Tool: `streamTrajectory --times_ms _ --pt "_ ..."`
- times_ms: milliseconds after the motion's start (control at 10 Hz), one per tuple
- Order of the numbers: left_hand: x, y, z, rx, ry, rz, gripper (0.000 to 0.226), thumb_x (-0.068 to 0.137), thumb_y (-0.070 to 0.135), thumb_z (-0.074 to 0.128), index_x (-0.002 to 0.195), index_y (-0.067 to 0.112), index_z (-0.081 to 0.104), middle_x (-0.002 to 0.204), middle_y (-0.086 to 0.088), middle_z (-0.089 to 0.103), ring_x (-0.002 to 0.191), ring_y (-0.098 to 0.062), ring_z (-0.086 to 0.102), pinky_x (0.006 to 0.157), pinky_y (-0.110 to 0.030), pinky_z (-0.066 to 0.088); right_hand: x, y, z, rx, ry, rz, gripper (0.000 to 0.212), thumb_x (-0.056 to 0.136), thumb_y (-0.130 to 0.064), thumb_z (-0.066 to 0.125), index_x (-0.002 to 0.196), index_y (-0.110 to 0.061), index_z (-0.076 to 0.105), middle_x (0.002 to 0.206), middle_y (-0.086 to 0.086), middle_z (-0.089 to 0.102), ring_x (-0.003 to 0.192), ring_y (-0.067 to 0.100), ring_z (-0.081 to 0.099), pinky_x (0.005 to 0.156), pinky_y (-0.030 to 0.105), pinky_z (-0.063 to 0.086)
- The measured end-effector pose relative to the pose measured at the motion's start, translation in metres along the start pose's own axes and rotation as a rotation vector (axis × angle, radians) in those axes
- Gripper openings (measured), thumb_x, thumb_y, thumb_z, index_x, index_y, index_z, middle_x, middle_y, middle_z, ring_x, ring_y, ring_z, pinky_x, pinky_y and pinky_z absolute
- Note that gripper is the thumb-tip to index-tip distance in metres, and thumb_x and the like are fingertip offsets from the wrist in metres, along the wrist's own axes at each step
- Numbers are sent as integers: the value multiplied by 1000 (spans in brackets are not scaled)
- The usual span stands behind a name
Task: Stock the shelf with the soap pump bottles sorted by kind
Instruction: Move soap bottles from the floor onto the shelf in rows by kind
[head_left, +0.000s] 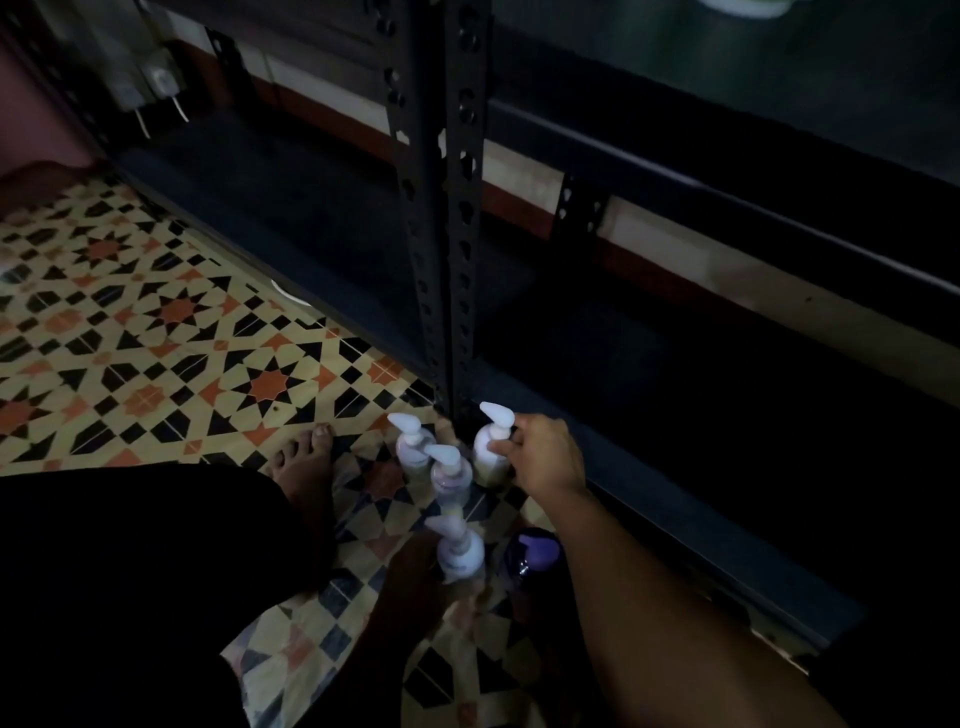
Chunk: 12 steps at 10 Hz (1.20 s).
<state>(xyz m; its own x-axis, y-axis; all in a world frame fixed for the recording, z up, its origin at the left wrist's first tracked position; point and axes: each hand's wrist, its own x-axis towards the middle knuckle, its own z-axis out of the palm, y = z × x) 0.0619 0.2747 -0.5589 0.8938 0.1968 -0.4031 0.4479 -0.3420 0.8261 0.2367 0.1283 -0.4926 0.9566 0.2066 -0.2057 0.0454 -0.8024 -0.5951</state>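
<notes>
Soap pump bottles: five stand on the patterned floor (171, 332), clustered at the foot of the shelf upright (441, 218), none on a shelf board.
White bottle at the upright (491, 454): upright, just beside the post's base and the front edge of the lowest shelf board (649, 499); white pump head points up and left.
Right hand (545, 457): fingers curled against this bottle's neck, thumb at its shoulder, pinching it; forearm runs in from the lower right corner.
Far left bottle (413, 441): white pump, pale body, just left of the held one.
Middle bottle (451, 478): clear-looking, white pump, just in front of the far left one.
Near bottle (460, 553): white pump, blurred, nearest the person.
Purple bottle (532, 556): dark body and purple pump, just right of the near bottle, partly behind the right forearm.
Left hand (410, 587): dark and blurred, just left of the near bottle; cannot tell its grip or whether it touches.
Bare foot (304, 462): flat on the floor, left of the cluster.
Shelf: dark metal, slotted uprights, boards in shadow.
</notes>
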Motion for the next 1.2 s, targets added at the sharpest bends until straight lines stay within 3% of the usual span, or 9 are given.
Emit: streamTrajectory --times_ms 100,200,300,600,700,900,1000,1100,1200 --pt "4 -4 5 -50 45 101 78 51 74 88 119 38 72 103 12 75 97 -1 69 88 -31 56 -18 4 -19 73 77 -26 30 89 -28 78 114 -13 74 106 5 55 93 25 63 77 36 52" --pt "-1 17 -3 -111 36 143 79 59 70 87 119 21 72 105 19 75 100 2 69 84 -28 54 -37 7 -40 223 95 -59 37 91 -21 76 128 -15 70 112 2 47 93 14 58 87 28 51" --pt "-12 52 -7 -169 63 191 68 68 57 89 124 25 69 116 12 76 111 -8 70 93 -40 58 -56 11 -61 350 142 -75 34 95 -22 72 128 -12 69 120 4 54 106 12 57 96 26 46" --pt "-36 129 -10 -252 17 333 42 83 41 86 118 25 68 114 7 76 108 -12 71 93 -45 59 -135 12 -121 842 208 12 7 102 -28 64 107 -26 68 108 2 73 103 24 70 90 45 57" --pt "-48 151 -2 -288 -16 356 50 77 57 85 115 31 66 112 8 74 106 -12 71 91 -42 59 -164 13 -131 929 262 69 16 102 -36 60 113 -28 69 111 5 71 99 23 70 86 44 59" --pt "-81 173 30 -344 -44 317 49 73 66 77 105 30 64 101 3 71 96 -14 69 87 -43 58 -207 28 -135 1023 414 248 38 101 -41 61 98 -5 72 91 9 71 86 24 66 82 41 53" --pt "-97 169 48 -379 -19 249 47 75 62 74 107 29 65 103 4 72 95 -12 70 83 -37 57 -225 32 -129 1015 481 351 32 104 -43 55 107 -16 73 108 3 74 104 21 69 99 42 52" --pt "-110 168 57 -345 -27 246 33 88 50 75 114 30 68 109 4 72 98 -11 69 66 -19 52 -241 34 -123 971 493 407 40 104 -49 51 113 -15 69 114 7 72 108 24 67 99 45 52" --pt "-117 172 61 -288 -48 234 31 88 46 78 110 28 66 104 3 70 93 -13 68 53 -10 46 -255 36 -123 938 476 378 37 95 -51 67 105 -15 67 101 5 72 93 19 69 82 37 55"
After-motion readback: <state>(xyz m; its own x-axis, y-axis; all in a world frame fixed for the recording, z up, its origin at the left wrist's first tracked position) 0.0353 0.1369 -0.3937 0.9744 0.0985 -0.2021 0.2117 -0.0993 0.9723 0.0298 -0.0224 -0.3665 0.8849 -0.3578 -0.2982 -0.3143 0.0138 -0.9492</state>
